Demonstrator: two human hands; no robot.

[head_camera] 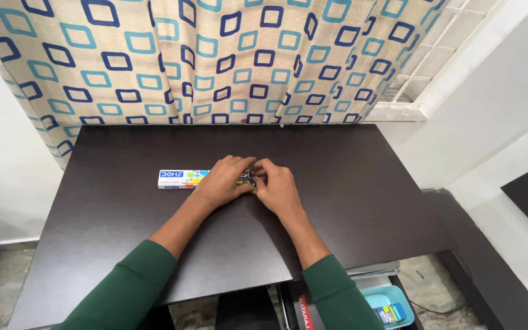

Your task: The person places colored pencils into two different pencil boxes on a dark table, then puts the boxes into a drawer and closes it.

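At centre-left of the frame, a long, flat cardboard box [181, 178] (white, with coloured dots) lies on the smooth dark table [123, 232]. The left hand [222, 181] covers its right end, fingers curled. The right hand [275, 187] pinches there; what it pinches I cannot tell.

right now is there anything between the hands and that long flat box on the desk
Nothing visible. The left hand already lies over the right end of the long flat box, and the right hand meets it there, fingers together at that end. The dark table around them is bare.
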